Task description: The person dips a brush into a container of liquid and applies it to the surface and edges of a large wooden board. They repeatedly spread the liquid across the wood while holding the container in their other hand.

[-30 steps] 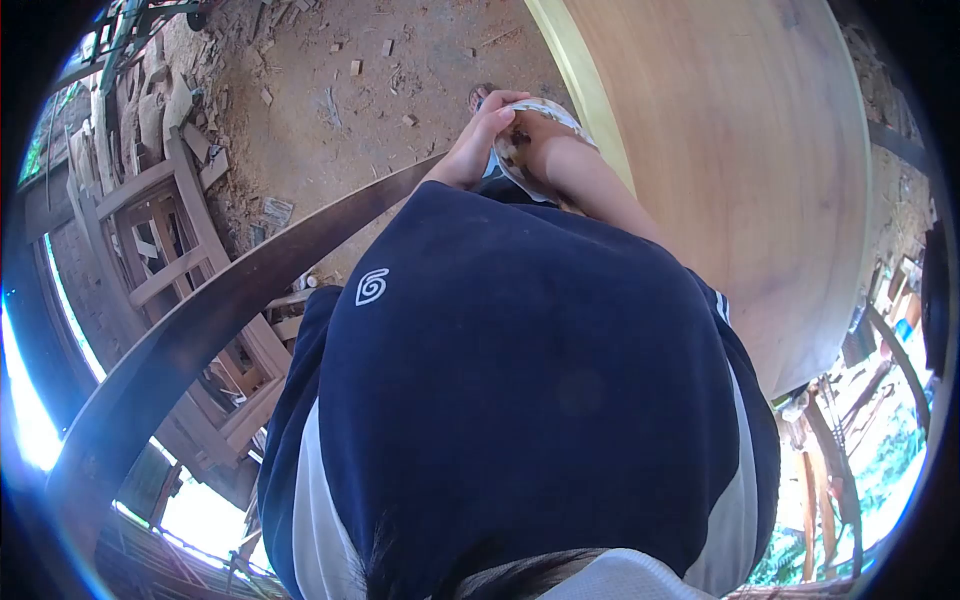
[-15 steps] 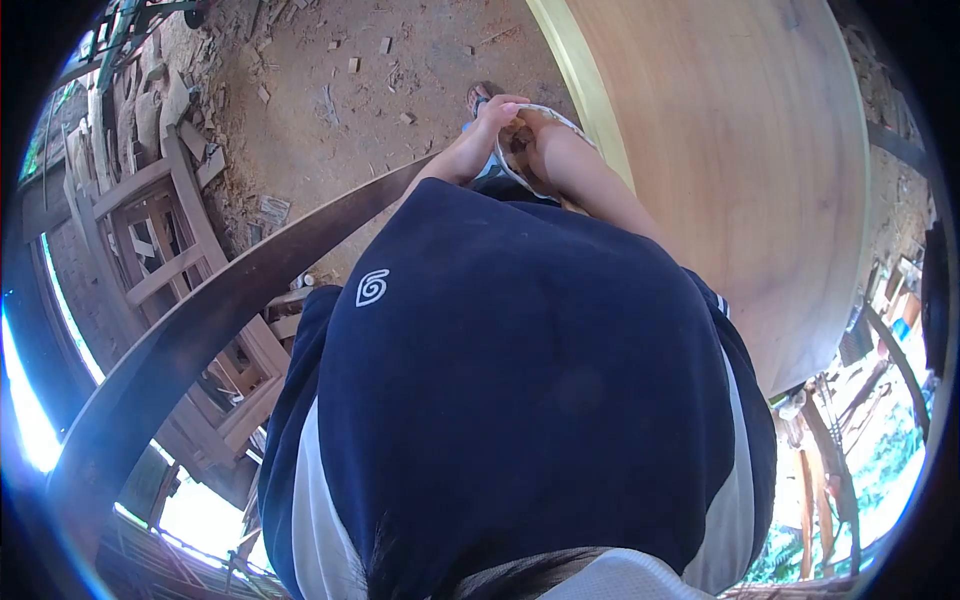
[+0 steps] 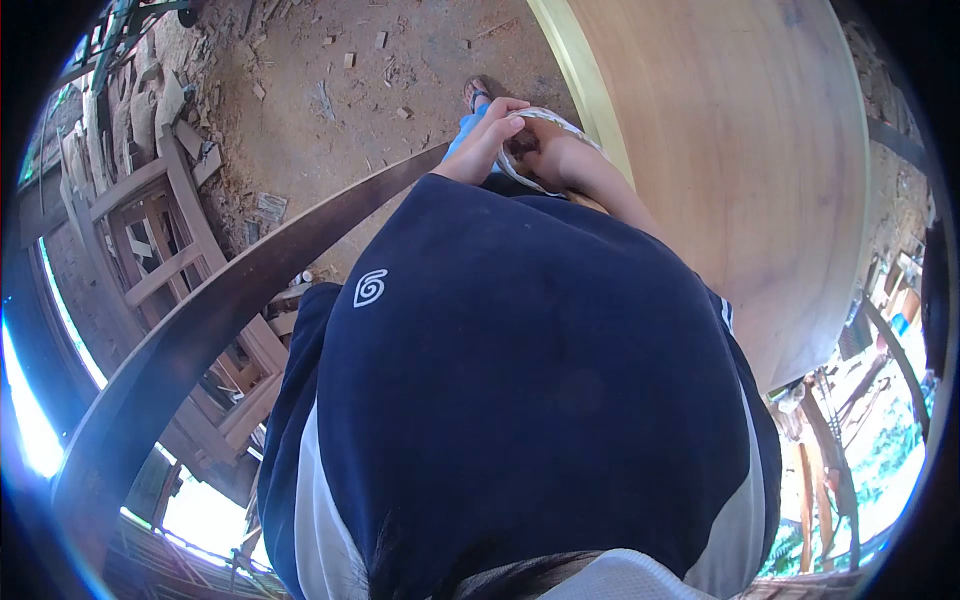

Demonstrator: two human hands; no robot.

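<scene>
White bowl (image 3: 560, 130), 1 only, gripped by left hand (image 3: 487, 135) & right hand (image 3: 555, 158), beside 1 round wood tabletop (image 3: 740, 150).

We see a navy shirt (image 3: 530, 380) with a white spiral logo (image 3: 369, 287), a pale tan board (image 3: 740, 140), and a dark brown curved plank (image 3: 220, 310).

A big round wooden tabletop (image 3: 740, 150) stands at my two o'clock; wooden frames (image 3: 170, 250) lie at nine; offcuts (image 3: 350, 60) litter the dirt.

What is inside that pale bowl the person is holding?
Both hands, left hand and right hand, cover the bowl; only a brownish patch shows inside. Its contents cannot be made out.
</scene>
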